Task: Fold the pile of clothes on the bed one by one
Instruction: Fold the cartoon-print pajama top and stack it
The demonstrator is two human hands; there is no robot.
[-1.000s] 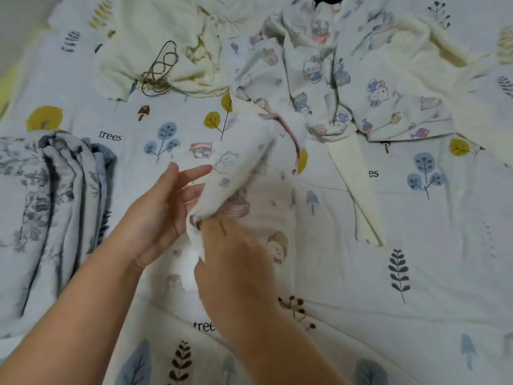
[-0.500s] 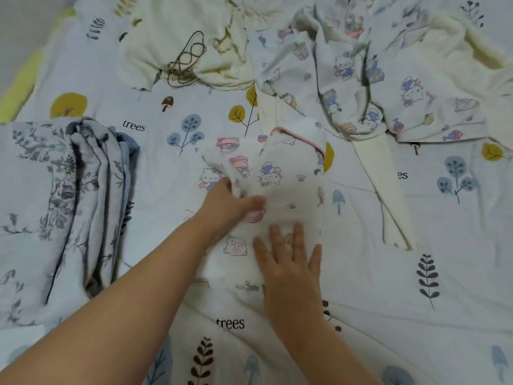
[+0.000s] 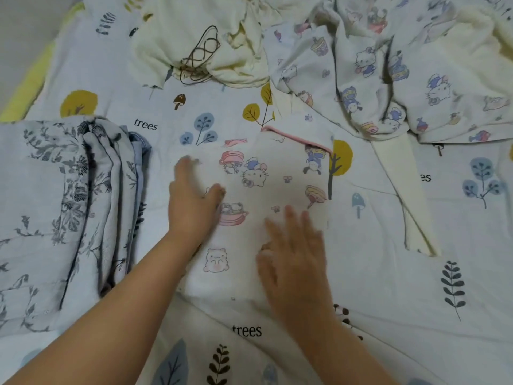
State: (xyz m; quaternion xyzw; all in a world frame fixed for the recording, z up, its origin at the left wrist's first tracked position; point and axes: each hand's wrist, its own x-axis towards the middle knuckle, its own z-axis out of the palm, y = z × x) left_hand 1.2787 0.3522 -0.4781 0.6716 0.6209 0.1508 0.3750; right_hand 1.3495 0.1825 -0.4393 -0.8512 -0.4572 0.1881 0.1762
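Both hands, left hand (image 3: 191,209) and right hand (image 3: 294,254), are pressing flat, fingers straight, on the cartoon-print garment (image 3: 266,190) mid-frame. It's looking soft, light, limp. Best grabbing it at the pink-trimmed edge (image 3: 297,137).

Left hand (image 3: 191,201) released its pinch, now flat, cartoon-print garment (image 3: 266,195) spread smoother, right hand (image 3: 291,254) apparently slid rightward

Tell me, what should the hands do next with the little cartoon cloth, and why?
Probably fold it in half next. The cartoon-print garment lies spread flat on the bed sheet, with the left hand and right hand both pressing it open-palmed, so it looks smoothed and ready.
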